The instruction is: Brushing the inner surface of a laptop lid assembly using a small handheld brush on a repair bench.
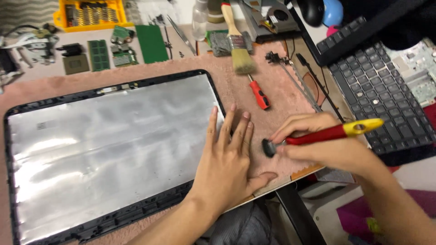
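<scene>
Clenched around a red and yellow screwdriver, my right hand lies low at four o'clock, wrist bent, the tool's black end by my left fingertips. My left hand holds nothing, pressed flat, fingers spread toward twelve, over the right edge of the laptop lid on the pink mat.

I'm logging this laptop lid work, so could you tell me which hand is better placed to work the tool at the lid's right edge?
Probably the right hand: it already grips the red and yellow screwdriver, whose dark end sits just beside the laptop lid. The left hand lies flat, fingers spread, over the lid's right edge.
</scene>
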